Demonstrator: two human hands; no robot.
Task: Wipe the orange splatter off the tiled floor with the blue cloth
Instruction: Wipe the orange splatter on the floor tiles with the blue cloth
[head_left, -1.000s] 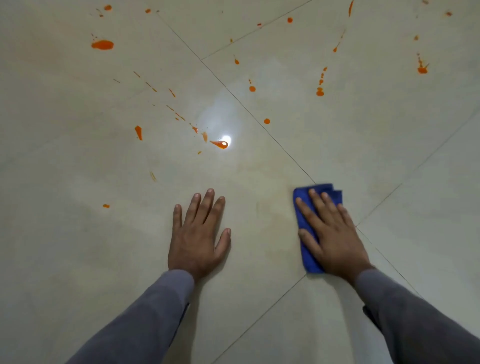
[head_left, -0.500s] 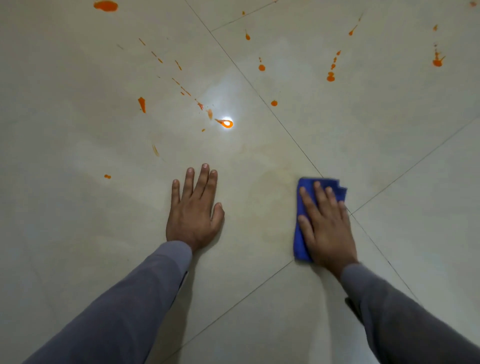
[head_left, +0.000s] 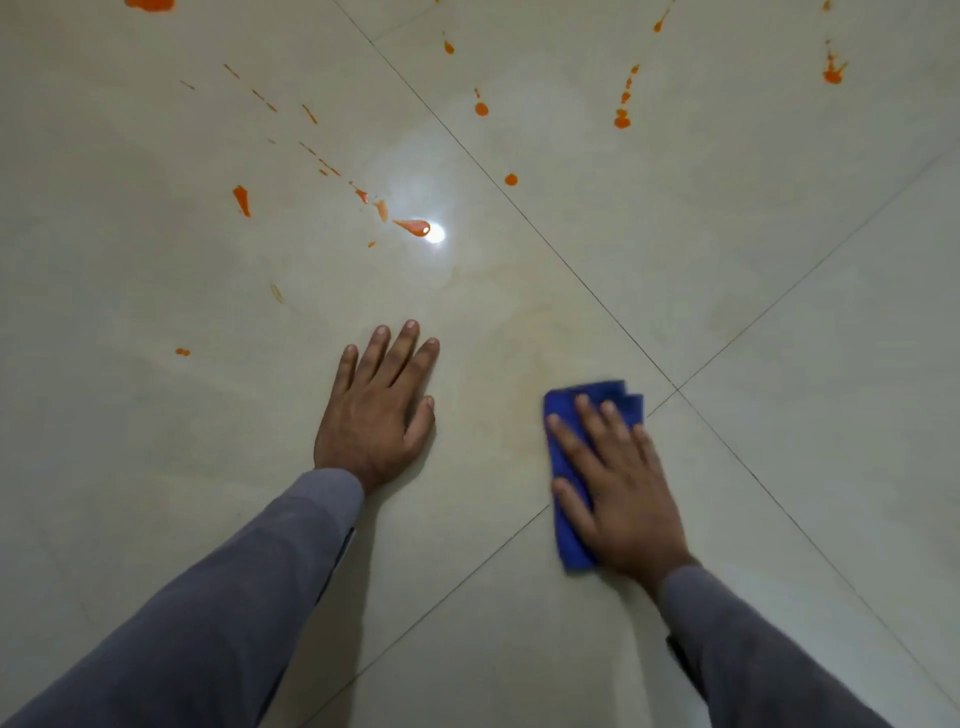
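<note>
My right hand (head_left: 618, 483) lies flat, fingers straight, pressing the folded blue cloth (head_left: 563, 540) onto the beige tiled floor (head_left: 779, 260) beside a crossing of grout lines. My left hand (head_left: 376, 410) rests flat on the floor to the left, fingers straight, holding nothing. Orange splatter (head_left: 413, 227) spreads across the tiles ahead of both hands: streaks and drops at upper left, round drops (head_left: 481, 109) near the centre, more drops (head_left: 622, 119) at upper right. A faint orange smear (head_left: 519, 353) tints the tile between my hands.
A bright lamp reflection (head_left: 435, 233) shines on the floor beside one orange streak. Dark grout lines (head_left: 571, 270) cross diagonally. Grey sleeves cover both forearms. Nothing else stands on the floor in view.
My right hand has slid the blue cloth nearer to me and a little to the left. The view has tilted down slightly. My left hand stays planted.
</note>
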